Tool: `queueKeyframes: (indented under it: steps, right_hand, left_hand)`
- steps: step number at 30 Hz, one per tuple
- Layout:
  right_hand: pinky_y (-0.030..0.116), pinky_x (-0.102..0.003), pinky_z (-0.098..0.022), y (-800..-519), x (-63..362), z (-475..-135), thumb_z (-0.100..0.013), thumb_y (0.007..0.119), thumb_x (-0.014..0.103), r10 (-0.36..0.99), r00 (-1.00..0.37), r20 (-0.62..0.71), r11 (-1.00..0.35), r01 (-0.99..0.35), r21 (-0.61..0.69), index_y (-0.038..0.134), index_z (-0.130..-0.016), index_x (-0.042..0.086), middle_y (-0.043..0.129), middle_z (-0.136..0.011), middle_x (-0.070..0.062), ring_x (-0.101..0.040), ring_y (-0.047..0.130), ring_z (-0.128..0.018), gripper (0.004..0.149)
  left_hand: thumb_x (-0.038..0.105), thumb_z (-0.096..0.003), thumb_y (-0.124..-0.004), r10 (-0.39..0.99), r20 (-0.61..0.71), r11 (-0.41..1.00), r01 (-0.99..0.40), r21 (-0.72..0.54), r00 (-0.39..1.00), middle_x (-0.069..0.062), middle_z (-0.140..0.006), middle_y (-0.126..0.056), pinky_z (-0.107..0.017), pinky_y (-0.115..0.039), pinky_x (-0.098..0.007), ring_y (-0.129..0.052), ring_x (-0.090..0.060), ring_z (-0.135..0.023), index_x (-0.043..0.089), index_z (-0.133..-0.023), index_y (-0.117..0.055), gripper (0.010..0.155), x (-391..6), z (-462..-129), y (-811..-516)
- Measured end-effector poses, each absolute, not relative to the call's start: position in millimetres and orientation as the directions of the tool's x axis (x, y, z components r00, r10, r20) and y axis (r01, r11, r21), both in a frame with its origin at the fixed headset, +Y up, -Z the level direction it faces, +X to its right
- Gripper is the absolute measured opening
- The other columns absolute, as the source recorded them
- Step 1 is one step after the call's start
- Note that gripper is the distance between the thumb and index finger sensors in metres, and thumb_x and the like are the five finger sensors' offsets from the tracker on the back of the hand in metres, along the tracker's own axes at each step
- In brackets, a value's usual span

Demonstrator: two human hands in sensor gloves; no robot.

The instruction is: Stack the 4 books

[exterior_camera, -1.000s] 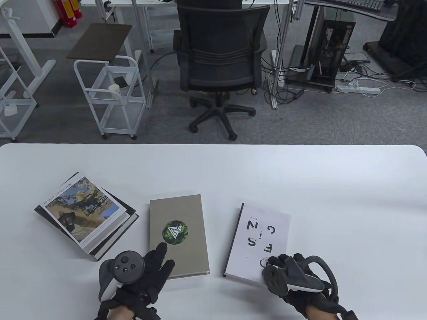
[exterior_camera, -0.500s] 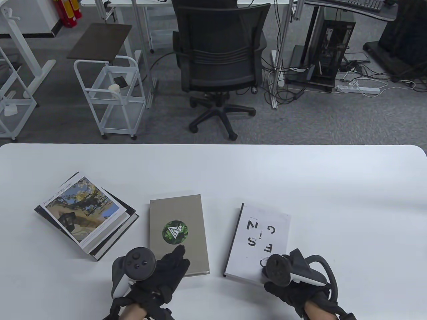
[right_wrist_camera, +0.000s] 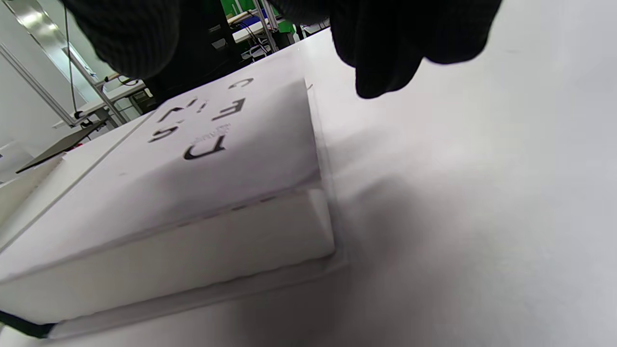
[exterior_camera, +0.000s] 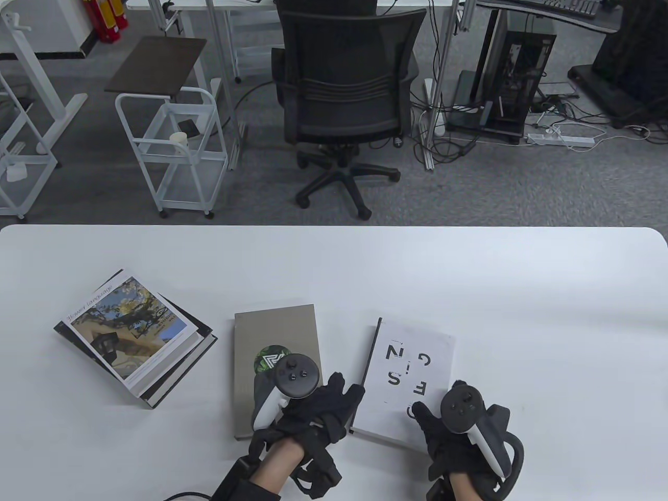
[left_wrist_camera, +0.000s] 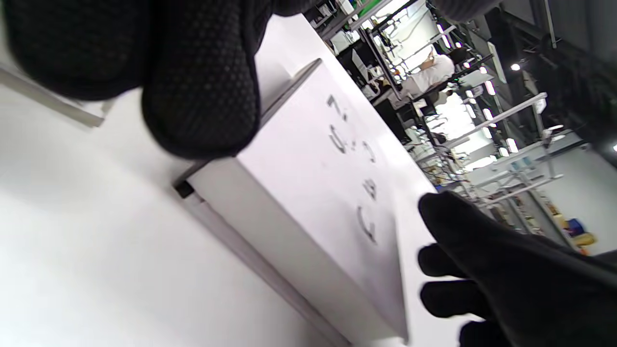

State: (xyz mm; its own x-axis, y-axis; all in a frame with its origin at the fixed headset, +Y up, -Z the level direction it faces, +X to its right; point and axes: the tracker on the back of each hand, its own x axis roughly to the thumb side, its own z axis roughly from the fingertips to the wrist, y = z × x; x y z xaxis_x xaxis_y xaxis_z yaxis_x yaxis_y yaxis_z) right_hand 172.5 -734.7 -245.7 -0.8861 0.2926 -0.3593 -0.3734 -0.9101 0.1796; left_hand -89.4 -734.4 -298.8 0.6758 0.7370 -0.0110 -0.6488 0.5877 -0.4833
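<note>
Four books on the white tabletop (exterior_camera: 469,292). Photo-cover book (exterior_camera: 130,329) sits skewed on a dark book (exterior_camera: 180,365) at left, so two are already stacked. Grey book (exterior_camera: 276,334) lies flat mid-table, white lettered book (exterior_camera: 412,360) just right of it, narrow gap between. Left hand (exterior_camera: 318,412) reaches across the grey book's near right corner, fingers spread, tips at the white book's left edge. Right hand (exterior_camera: 449,433) rests at the white book's near right corner; can't tell if it grips. Neither book is lifted.
</note>
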Motion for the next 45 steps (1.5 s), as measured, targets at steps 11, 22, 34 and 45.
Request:
queueKeyframes:
  steps: [11, 22, 34, 45]
  right_hand:
    - [0.057, -0.061, -0.069, -748, 172, -248, -0.059, 0.063, 0.063, 0.239, -0.892, -0.383, -0.911, -0.342, 0.229, 0.063, -0.107, -0.005, 0.044, -0.111, -0.034, -0.058, 0.047, -0.097, 0.083]
    - [0.059, -0.061, -0.068, -753, 171, -249, -0.060, 0.062, 0.062, 0.249, -0.888, -0.386, -0.894, -0.364, 0.260, 0.059, -0.110, 0.000, 0.046, -0.112, -0.033, -0.057, 0.050, -0.097, 0.080]
    - [0.062, -0.061, -0.067, -756, 172, -250, -0.061, 0.061, 0.061, 0.272, -0.878, -0.393, -0.865, -0.402, 0.300, 0.065, -0.106, -0.003, 0.050, -0.110, -0.034, -0.058, 0.054, -0.096, 0.078]
    - [0.060, -0.060, -0.068, -759, 172, -252, -0.062, 0.059, 0.059, 0.335, -0.854, -0.399, -0.834, -0.465, 0.296, 0.063, -0.103, -0.010, 0.047, -0.110, -0.033, -0.059, 0.051, -0.095, 0.081]
  left_hand:
    - [0.060, -0.0521, -0.057, 0.697, -0.044, 0.591, -0.607, -0.531, 0.716, -0.031, -0.090, -0.074, -0.024, -0.094, -0.046, -0.115, -0.024, -0.031, -0.003, -0.100, -0.053, 0.080, -83, -308, -748]
    - [0.059, -0.0525, -0.057, 0.637, -0.081, 0.576, -0.543, -0.612, 0.767, -0.028, -0.092, -0.074, -0.031, -0.090, -0.049, -0.110, -0.027, -0.039, 0.000, -0.102, -0.054, 0.077, -74, -308, -758]
    - [0.060, -0.0525, -0.056, 0.578, -0.085, 0.606, -0.496, -0.621, 0.812, -0.026, -0.094, -0.068, -0.033, -0.087, -0.048, -0.105, -0.025, -0.041, 0.003, -0.105, -0.048, 0.078, -64, -309, -768]
    - [0.059, -0.0526, -0.056, 0.533, -0.059, 0.625, -0.440, -0.645, 0.844, -0.029, -0.093, -0.064, -0.035, -0.089, -0.047, -0.108, -0.024, -0.043, 0.000, -0.105, -0.044, 0.080, -48, -308, -765]
